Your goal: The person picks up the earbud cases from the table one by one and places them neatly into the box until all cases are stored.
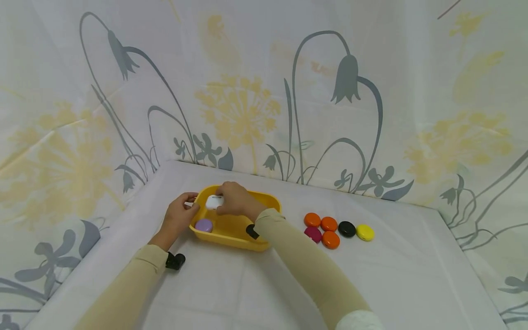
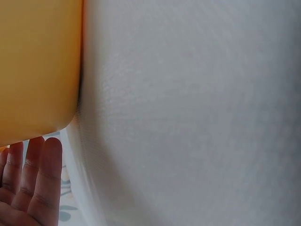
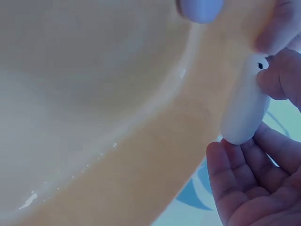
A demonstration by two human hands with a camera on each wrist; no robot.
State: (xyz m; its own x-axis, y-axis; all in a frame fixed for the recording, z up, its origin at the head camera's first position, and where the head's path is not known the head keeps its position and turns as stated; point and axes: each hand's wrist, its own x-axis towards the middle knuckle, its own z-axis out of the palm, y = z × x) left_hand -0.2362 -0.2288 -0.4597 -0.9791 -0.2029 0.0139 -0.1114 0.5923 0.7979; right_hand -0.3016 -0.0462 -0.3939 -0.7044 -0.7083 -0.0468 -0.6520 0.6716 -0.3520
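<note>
A yellow plastic tub [image 1: 264, 247] stands on the white-covered table. My left hand [image 1: 178, 216] holds its left end, thumb at the rim and fingers against the outer wall, as the left wrist view shows of the fingers [image 2: 44, 183]. Over the inside of the tub, my right hand [image 1: 237, 200] pinches a small white rounded case [image 1: 214, 202] between thumb and fingers. The right wrist view shows the case side-on, with a small dark square near one end. A lilac round disc [image 1: 204, 225] lies in the tub's near left corner.
Right of the tub lie several glossy round discs: orange [image 1: 312, 219], dark pink [image 1: 313, 234], black [image 1: 347, 229] and yellow [image 1: 365, 232]. A reddish sliver [image 1: 191, 193] shows by the left fingertips. A flower-patterned cloth [image 1: 255, 91] hangs behind the table.
</note>
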